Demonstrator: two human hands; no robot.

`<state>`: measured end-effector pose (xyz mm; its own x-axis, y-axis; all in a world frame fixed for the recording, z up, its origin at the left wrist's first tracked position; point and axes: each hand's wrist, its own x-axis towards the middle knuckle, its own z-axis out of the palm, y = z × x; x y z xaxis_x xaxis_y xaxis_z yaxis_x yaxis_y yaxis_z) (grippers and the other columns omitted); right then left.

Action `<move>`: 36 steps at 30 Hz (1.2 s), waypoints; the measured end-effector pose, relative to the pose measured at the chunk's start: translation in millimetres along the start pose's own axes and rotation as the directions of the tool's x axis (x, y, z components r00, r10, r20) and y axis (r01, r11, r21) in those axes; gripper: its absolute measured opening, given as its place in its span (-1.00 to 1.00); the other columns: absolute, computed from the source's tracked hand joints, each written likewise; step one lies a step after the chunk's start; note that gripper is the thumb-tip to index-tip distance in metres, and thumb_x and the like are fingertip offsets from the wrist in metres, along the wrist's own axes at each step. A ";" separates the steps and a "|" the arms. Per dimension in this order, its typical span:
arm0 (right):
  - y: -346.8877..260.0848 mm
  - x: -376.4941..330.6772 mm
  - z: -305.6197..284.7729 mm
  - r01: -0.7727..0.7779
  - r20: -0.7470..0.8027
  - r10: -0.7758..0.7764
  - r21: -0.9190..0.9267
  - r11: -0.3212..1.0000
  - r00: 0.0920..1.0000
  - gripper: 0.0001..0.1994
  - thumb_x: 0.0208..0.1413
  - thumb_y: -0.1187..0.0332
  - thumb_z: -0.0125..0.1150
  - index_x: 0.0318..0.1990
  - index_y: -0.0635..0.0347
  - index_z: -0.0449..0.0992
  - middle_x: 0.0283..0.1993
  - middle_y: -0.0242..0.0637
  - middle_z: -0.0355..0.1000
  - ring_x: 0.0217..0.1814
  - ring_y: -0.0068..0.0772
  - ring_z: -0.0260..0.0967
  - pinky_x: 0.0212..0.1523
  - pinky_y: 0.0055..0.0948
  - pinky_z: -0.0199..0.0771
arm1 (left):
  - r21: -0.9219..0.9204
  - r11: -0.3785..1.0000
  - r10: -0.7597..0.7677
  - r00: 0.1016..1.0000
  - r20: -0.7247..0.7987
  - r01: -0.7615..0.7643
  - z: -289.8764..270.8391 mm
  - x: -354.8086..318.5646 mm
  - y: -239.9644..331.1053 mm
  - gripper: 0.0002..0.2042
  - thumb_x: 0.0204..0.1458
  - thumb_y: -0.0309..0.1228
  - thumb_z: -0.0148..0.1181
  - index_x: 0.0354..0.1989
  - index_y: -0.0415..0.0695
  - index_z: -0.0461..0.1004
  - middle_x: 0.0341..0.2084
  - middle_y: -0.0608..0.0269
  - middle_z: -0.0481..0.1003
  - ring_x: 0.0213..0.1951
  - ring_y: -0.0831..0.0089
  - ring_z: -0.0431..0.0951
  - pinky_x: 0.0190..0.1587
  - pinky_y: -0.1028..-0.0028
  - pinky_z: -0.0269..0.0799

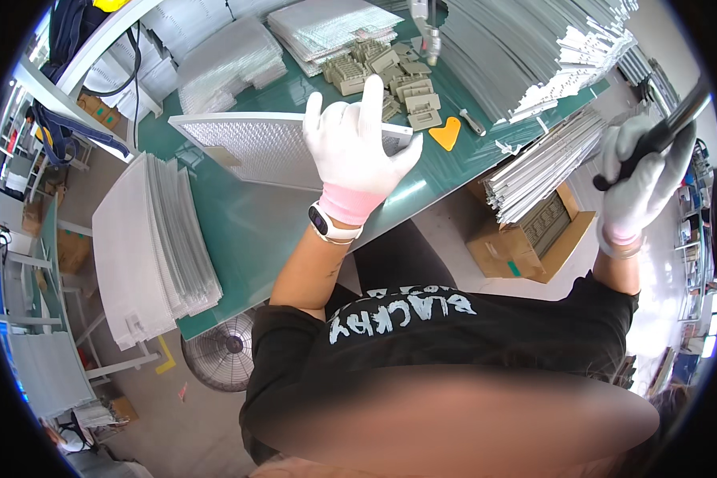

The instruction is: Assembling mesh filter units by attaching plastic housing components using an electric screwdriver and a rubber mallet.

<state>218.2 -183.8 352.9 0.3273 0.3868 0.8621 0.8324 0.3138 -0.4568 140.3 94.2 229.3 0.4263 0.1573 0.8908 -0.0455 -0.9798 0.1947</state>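
Observation:
My left hand [354,147], in a white glove with a pink cuff, is at the upper edge of a framed mesh panel [271,147]. Its middle fingers bend over the frame, while the forefinger, little finger and thumb stick out. The panel stands tilted on the green table [239,231], partly covered by the hand. Off the table to the right, my gloved right hand [641,171] is raised, closed around the black grip of a metal-shafted tool [653,147]. The tool's far end runs out of view.
Beige plastic corner pieces [410,88] lie behind the panel, near a yellow heart-shaped piece [444,134] and a screwdriver [472,122]. Mesh sheets [147,247] overhang the left edge. Metal strips [518,56] fill the right side. A cardboard box [526,239] and a fan [223,350] stand below.

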 end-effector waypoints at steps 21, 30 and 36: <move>0.6 -30.3 14.4 0.104 0.297 0.104 -0.608 0.787 0.949 -0.51 0.11 0.59 0.10 0.26 0.33 0.35 -0.36 -0.19 0.43 -0.47 -0.26 0.37 -0.34 -0.40 0.44 | 0.032 0.997 0.078 0.994 -0.072 -0.076 15.9 -2.5 -10.6 -0.09 -0.36 0.00 0.48 0.18 -0.33 0.32 -0.46 0.25 0.36 -0.32 0.28 0.38 0.20 0.02 0.13; 8.6 -36.4 16.6 -0.252 0.431 0.516 -0.533 0.808 0.741 -0.41 0.08 0.57 0.13 0.33 0.25 0.27 0.14 0.04 0.44 -0.15 -0.09 0.51 -0.05 -0.37 0.49 | 0.043 0.995 0.093 0.992 -0.081 -0.089 19.5 2.1 -9.4 -0.16 -0.34 -0.04 0.45 0.14 -0.31 0.36 -0.49 0.24 0.36 -0.36 0.26 0.39 0.16 0.05 0.16; 21.4 -51.8 23.5 -0.338 0.488 0.610 -0.535 0.774 0.624 -0.40 0.10 0.53 0.10 0.36 0.14 0.24 0.15 0.02 0.45 0.01 0.03 0.51 0.06 -0.31 0.46 | 0.007 0.999 0.048 0.997 -0.055 -0.048 15.3 -0.1 0.1 -0.19 -0.36 -0.11 0.45 0.13 -0.28 0.37 -0.48 0.26 0.37 -0.35 0.28 0.39 0.17 0.06 0.15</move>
<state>208.5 -176.7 293.4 0.4940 0.8560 0.1525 0.7729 -0.3520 -0.5279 154.1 92.2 222.9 0.3733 0.1163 0.9204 -0.0591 -0.9871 0.1487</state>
